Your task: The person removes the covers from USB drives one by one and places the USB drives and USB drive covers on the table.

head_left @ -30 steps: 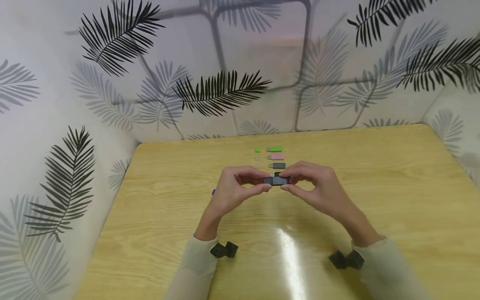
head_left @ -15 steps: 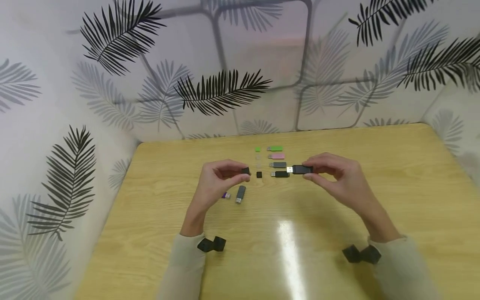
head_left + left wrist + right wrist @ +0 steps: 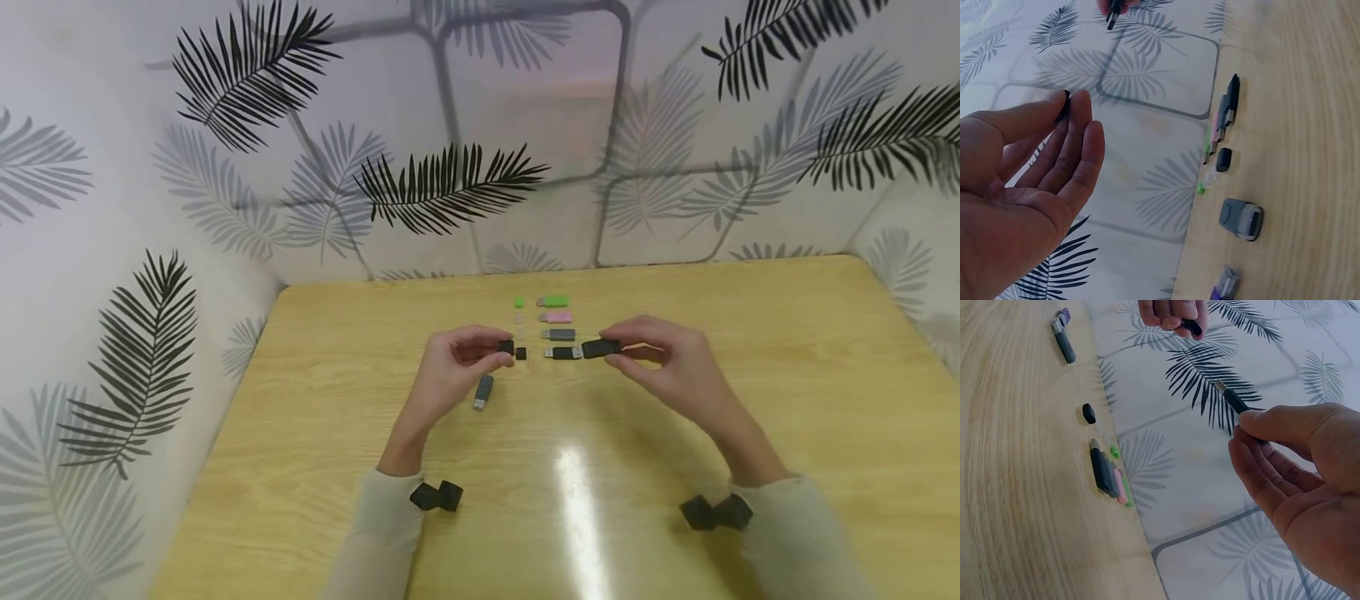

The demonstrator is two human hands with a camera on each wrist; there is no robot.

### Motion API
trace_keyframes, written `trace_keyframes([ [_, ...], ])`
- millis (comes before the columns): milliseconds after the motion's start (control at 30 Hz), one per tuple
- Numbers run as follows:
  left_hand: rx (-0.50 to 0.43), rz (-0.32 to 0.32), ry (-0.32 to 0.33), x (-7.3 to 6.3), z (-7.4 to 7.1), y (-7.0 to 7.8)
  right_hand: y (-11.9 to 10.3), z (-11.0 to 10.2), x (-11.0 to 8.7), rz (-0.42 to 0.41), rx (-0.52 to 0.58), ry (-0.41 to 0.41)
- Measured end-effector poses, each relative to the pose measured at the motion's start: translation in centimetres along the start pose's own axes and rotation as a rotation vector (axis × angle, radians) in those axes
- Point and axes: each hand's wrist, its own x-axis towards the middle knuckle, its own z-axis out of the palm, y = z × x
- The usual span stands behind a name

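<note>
My left hand [image 3: 453, 371] pinches a small black cap [image 3: 506, 346] between thumb and fingertips; the left wrist view shows only its dark edge [image 3: 1066, 99]. My right hand [image 3: 675, 358] holds a black USB flash drive [image 3: 600, 348] by its rear end, its bare metal plug [image 3: 1220, 385] pointing toward the left hand. Both pieces are raised above the table, with a gap between them. Below, a second black flash drive [image 3: 562, 353] lies at the front of a row, and its black cap [image 3: 521, 353] lies to its left.
Farther back in the row lie grey [image 3: 560, 334], pink [image 3: 557, 317] and green [image 3: 553, 302] flash drives, with a green cap [image 3: 519, 302] and clear caps beside them. Nearer, another grey drive [image 3: 483, 392] lies slanted; a purple one [image 3: 1225, 284] is beside it. Patterned wall behind the table.
A second ago both hands held the pieces together; half a second ago they were apart, cap left and drive right. Since then the left hand has moved right and the right hand slightly left.
</note>
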Motion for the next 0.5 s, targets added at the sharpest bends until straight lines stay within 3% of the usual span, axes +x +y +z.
trace_keyframes([
  [367, 0.045, -0.011, 0.054, -0.1, 1.1, -2.1, 1.9, 0.9, -0.2, 0.111, -0.081, 0.031],
  [500, 0.079, -0.038, 0.056, 0.1, 1.5, -2.8, 2.6, 1.0, -0.2, 0.197, -0.067, 0.02],
])
